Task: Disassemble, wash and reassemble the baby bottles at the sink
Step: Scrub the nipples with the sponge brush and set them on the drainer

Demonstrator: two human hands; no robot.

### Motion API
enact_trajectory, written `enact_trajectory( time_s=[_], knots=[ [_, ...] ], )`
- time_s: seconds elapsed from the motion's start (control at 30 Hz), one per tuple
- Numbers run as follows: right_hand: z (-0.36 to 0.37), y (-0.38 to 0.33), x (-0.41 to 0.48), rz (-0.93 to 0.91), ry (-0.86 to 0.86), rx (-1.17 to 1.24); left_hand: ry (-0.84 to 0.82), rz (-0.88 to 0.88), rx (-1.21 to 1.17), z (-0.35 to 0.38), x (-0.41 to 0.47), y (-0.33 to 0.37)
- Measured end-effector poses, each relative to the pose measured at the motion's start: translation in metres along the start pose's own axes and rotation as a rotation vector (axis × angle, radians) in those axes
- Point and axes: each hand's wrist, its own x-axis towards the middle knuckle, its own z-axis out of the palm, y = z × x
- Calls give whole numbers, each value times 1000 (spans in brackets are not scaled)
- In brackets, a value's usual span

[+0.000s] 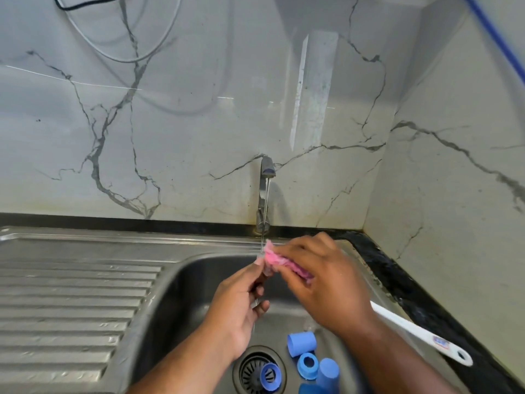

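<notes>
Under the tap (266,169) at 12 o'clock in the sink (196,282), the left hand (235,305) pinches a small clear part (267,271), probably soft, light and wet-slick, best held by its rim, while the right hand (322,282) grips a pink scrubber (273,257) against it; blue caps (302,344) lie at 5 o'clock.

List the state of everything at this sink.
chrome tap: running.
pink scrub cloth: crumpled under the stream, gripped by right hand.
left hand: pinches the cloth's end.
blue plastic caps: off, loose in steel sink basin.
blue screw rings: detached, by the drain.
white long-handled brush: idle, on sink's right side.
</notes>
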Motion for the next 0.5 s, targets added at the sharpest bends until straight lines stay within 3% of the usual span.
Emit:
enact_trajectory(
  time_s=[0.1, 0.2, 0.37, 0.5],
  knots=[
    [2, 3, 1, 34, -34, -20, 3, -13, 17, -2, 2, -1],
    [-3, 11, 2, 112, 43, -42, -15, -10, 66, -4, 3, 1],
    [2, -4, 0, -31, -33, 112, -126, -1, 45, 0, -1, -2],
    [4, 9, 1, 60, -11, 21, -118, 15, 101, -1, 1, -3]
  ],
)
